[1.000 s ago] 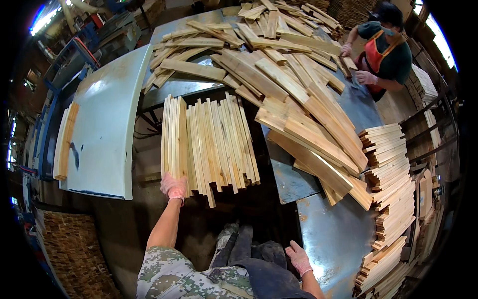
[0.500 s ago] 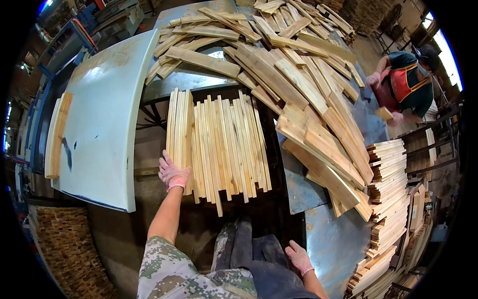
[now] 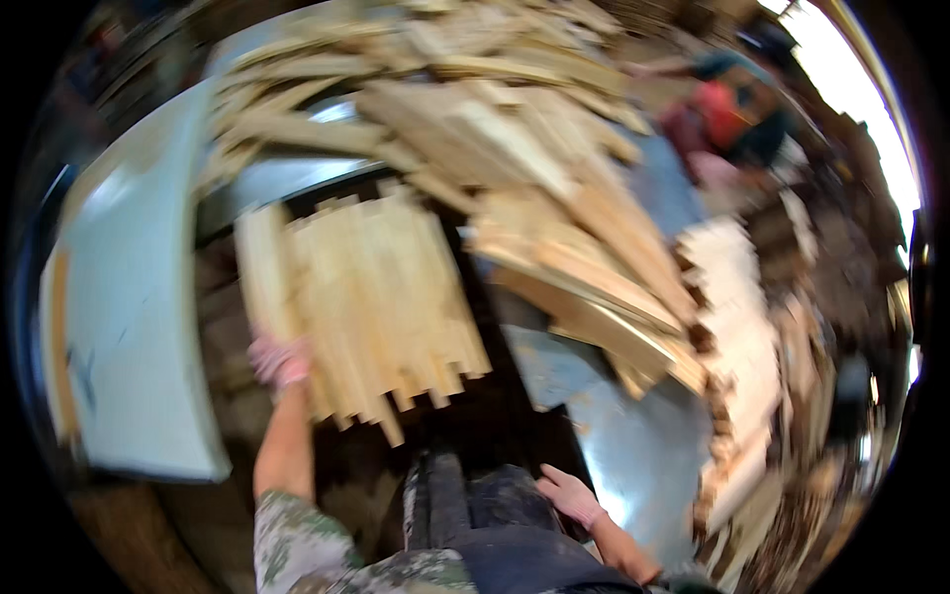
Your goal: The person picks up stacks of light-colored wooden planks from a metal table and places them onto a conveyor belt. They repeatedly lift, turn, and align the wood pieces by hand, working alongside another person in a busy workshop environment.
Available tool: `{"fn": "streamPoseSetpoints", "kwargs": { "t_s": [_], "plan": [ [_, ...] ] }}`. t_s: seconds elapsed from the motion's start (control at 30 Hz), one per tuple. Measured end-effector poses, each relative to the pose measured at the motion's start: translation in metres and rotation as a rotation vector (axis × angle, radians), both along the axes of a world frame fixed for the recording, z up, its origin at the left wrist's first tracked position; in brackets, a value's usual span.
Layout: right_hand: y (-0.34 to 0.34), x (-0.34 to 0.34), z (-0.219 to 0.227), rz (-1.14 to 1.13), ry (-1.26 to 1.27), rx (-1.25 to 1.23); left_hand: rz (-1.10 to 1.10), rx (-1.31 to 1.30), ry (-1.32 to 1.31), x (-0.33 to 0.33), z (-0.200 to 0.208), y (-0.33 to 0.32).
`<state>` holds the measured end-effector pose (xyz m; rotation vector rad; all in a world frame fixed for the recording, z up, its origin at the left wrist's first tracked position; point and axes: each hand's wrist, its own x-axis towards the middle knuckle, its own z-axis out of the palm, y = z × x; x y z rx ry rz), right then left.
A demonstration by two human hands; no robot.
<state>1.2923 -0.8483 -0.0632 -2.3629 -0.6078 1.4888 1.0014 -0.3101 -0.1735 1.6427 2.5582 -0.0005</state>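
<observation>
A row of narrow pale wooden strips (image 3: 371,297) lies side by side in front of me, its near ends uneven. At the row's left side, near its close end, my left hand (image 3: 279,361) in a pinkish glove grips the outermost strips, which form a slightly raised bunch. Motion blur softens its fingers. My right hand (image 3: 571,497), also gloved, hangs low beside the metal table (image 3: 633,445) with fingers stretched out and nothing in them. Its palm side is hidden.
Loose boards (image 3: 584,267) are heaped on the table ahead and right. A pale panel (image 3: 139,297) stands at left with a few strips (image 3: 61,346) on its far side. A stack of strips (image 3: 737,346) lines the right; a co-worker (image 3: 727,119) stands beyond.
The whole view has swung to the right and blurred, so the strips and panel appear further left. My left hand stays at the strips' left side; my right hand remains low and free.
</observation>
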Motion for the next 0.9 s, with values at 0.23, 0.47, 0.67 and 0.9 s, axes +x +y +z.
{"fn": "streamPoseSetpoints", "kwargs": {
  "t_s": [0.23,0.47,0.67,0.9],
  "plan": [
    [-0.042,0.015,-0.008,-0.18,0.043,0.049,-0.335,0.362,0.056,0.043,0.053,-0.028],
    [-0.16,0.041,-0.049,-0.465,0.019,0.116,-0.61,-0.1,-1.292,0.104,0.018,-0.14],
    [-0.279,0.146,-0.067,-0.75,-0.087,0.172,-1.291,-0.882,-1.103,0.369,0.129,-0.409],
    [-0.425,0.319,-0.043,-1.353,-0.332,0.376,-1.307,-1.324,-0.968,0.573,0.061,-0.621]
  ]
}}
